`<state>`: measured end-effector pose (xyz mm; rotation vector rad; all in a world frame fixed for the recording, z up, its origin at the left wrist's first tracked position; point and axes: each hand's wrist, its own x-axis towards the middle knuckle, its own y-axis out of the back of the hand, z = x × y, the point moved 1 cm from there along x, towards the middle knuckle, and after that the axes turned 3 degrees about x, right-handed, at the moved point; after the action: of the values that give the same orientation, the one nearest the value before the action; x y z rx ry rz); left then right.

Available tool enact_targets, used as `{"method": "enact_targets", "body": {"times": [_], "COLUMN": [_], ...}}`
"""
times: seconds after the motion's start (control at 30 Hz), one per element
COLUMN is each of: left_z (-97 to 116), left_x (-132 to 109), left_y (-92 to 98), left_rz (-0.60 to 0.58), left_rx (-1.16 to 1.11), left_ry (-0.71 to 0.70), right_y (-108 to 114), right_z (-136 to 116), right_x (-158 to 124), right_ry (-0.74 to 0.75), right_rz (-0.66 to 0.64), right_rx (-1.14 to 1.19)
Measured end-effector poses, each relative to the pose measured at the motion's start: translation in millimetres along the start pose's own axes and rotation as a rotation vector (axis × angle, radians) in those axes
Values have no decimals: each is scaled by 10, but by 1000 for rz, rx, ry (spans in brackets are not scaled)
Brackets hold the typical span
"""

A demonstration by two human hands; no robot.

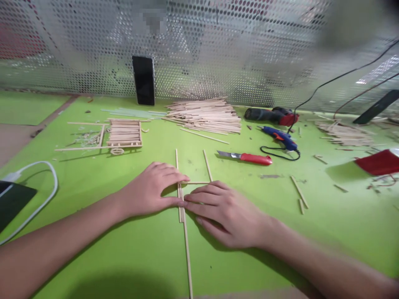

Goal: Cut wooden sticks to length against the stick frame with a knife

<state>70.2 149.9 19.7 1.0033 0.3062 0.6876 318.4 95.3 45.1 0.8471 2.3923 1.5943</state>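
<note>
Thin wooden sticks [187, 257] lie joined or overlapping as a partial frame in front of me. Two long sticks run away from me, and a short cross stick [196, 183] spans between them. My left hand [152, 189] grips the left side, its index finger at the crosspiece corner and its thumb lower on the side-by-side sticks. From the right, my right hand [226, 211] presses its fingertips against the same sticks near my left thumb. Its palm hides part of the right-hand stick [207, 165]. Whether the joints are glued I cannot tell.
A small stick-built cart [125, 133] stands at left. Behind are a stick pile [205, 116], a phone [144, 81] against the perforated metal screen [199, 54], and a blue glue gun [280, 138]. A red-handled knife [255, 158] lies blade left. A white cable [56, 178] curves at left.
</note>
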Motion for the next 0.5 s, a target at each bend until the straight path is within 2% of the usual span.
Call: {"method": "enact_targets", "body": {"times": [0.2, 0.33, 0.5], "left_z": [-14, -35, -84], "left_x": [16, 2, -96], "left_y": [11, 16, 45], "left_rz": [17, 9, 51], "left_rx": [-11, 19, 75], "left_ry": [-8, -25, -55], "right_y": [-3, -7, -41], "right_z": [19, -14, -164], "right_x": [3, -22, -16], "right_ry": [-5, 148, 283], "right_rz": [22, 66, -31], "right_rx": [-86, -123, -55]}}
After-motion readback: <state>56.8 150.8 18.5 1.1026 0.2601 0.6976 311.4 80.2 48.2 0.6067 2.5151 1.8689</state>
